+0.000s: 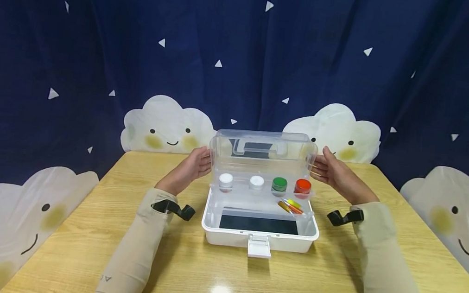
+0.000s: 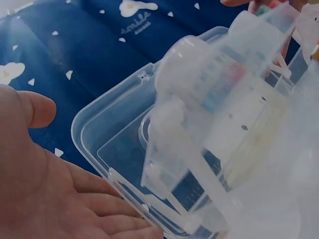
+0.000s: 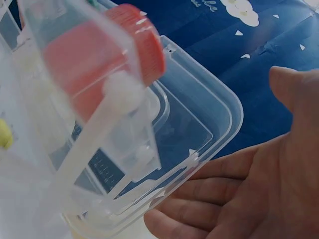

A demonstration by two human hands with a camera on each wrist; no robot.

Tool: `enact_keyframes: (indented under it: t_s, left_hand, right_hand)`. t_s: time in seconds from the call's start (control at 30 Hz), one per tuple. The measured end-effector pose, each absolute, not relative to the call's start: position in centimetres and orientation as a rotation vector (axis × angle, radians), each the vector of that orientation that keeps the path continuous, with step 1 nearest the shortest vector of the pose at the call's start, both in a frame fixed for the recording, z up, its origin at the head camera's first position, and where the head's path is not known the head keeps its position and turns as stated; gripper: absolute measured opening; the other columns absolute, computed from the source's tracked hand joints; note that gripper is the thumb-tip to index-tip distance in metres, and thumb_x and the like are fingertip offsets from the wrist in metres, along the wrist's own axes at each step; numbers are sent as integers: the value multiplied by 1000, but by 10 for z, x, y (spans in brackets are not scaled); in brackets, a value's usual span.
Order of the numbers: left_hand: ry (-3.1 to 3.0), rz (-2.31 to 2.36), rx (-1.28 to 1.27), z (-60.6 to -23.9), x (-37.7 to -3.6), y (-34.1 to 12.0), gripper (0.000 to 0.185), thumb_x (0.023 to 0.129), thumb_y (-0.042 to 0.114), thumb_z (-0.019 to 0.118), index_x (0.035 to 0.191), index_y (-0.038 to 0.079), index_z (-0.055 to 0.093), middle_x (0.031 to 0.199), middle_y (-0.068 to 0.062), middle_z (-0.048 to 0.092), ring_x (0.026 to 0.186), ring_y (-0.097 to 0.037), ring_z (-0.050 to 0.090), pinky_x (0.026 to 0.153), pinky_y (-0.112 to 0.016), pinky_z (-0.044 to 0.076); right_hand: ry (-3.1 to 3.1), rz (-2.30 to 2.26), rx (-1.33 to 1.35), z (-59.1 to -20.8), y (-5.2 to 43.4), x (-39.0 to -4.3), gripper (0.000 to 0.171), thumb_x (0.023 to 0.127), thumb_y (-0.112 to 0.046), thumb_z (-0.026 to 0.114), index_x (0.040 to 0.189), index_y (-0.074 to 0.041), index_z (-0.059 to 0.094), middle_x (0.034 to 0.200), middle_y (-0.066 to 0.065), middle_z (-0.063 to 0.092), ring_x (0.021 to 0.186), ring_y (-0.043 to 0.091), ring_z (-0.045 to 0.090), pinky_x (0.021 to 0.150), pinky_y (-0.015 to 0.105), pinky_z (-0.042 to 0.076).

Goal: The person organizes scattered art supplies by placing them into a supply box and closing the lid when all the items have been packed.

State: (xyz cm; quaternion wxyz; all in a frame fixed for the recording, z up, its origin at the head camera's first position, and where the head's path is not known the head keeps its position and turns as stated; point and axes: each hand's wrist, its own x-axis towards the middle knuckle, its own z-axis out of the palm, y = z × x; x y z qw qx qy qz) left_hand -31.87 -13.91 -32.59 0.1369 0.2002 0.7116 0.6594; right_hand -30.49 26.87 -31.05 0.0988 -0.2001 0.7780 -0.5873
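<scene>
Looking down from the head view, a clear plastic box (image 1: 261, 214) stands open at the middle of the table (image 1: 85, 226), its lid (image 1: 263, 151) upright at 12 o'clock. The left hand (image 1: 193, 165) rests at the lid's 9 o'clock edge, the right hand (image 1: 334, 173) at 3 o'clock, fingers straight and loose, gripping nothing. Four jars sit on a raised tray (image 1: 264, 192): two white, a green jar (image 1: 279, 185), a red jar (image 1: 302, 186).

The left wrist view shows flat fingers (image 2: 112, 206) touching the lid's rim (image 2: 99, 154).

The right wrist view shows the same against the lid's corner (image 3: 219, 129).

Judging by this, opening looks done; the contents lie untouched.
</scene>
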Motion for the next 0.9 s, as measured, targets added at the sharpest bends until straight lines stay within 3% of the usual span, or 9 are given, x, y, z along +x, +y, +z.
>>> enact_keyframes:
  t_s: [0.4, 0.57, 0.77, 0.9]
  left_hand:
    - [2211, 1770, 455, -305, -301, -135, 92, 94, 69, 21, 151, -4, 19, 154, -25, 24, 141, -36, 25, 115, -45, 24]
    - [2321, 1710, 386, -299, -293, -128, 85, 98, 63, 20, 150, -3, 23, 151, -28, 28, 138, -41, 30, 113, -47, 27]
    - [2492, 1638, 392, -299, -286, -123, 77, 97, 64, 21, 141, 6, 46, 148, -19, 40, 134, -37, 39, 110, -51, 33]
    - [2556, 1622, 366, -299, -284, -122, 70, 99, 60, 25, 131, 6, 56, 143, -16, 47, 130, -35, 45, 107, -49, 37]
  right_hand:
    - [2465, -1550, -450, -290, 262, -287, 89, 96, -66, 22, 148, 7, 25, 150, 27, 31, 135, 43, 33, 111, 54, 26]
    - [2530, -1481, -376, -285, 258, -280, 88, 95, -67, 24, 146, 4, 34, 146, 27, 39, 132, 44, 39, 108, 54, 32]
    - [2616, -1434, -287, -281, 250, -273, 87, 94, -68, 28, 141, 5, 42, 141, 29, 45, 126, 45, 45, 102, 53, 39]
    - [2679, -1381, -240, -280, 244, -271, 89, 92, -69, 34, 138, 7, 45, 142, 29, 43, 125, 47, 46, 102, 53, 40]
